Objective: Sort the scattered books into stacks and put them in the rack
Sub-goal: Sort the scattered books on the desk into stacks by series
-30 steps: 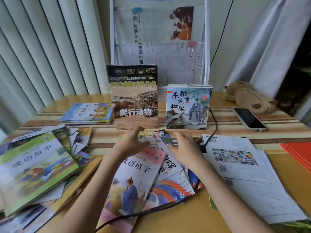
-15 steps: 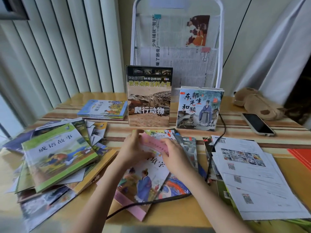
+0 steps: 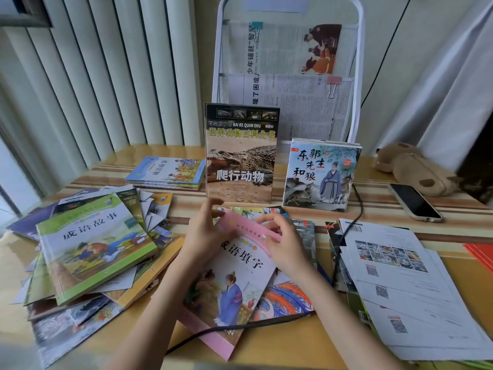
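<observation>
A pink-edged picture book [image 3: 234, 279] lies in the middle of the table on other scattered books. My left hand [image 3: 205, 231] holds its far left corner, thumb on the cover. My right hand [image 3: 282, 244] grips the far right part of its pink top edge. A white mesh rack [image 3: 357, 84] stands at the back with newspapers in it. Two stacks stand upright against it: a crocodile book [image 3: 240, 156] and a blue-framed storybook [image 3: 320, 174]. A flat stack [image 3: 168, 172] lies at the back left. A loose heap with a green-framed book [image 3: 93, 244] on top covers the left side.
A phone [image 3: 414, 201] and a brown plush toy [image 3: 416, 169] lie at the back right. White printed sheets [image 3: 400, 284] spread over the right side. A black cable [image 3: 349, 220] runs from the rack across the books toward the front edge. Vertical blinds hang at the left.
Both hands came down from hovering over the pile and took hold of the pink book's far edge. The camera has moved closer and to the left.
</observation>
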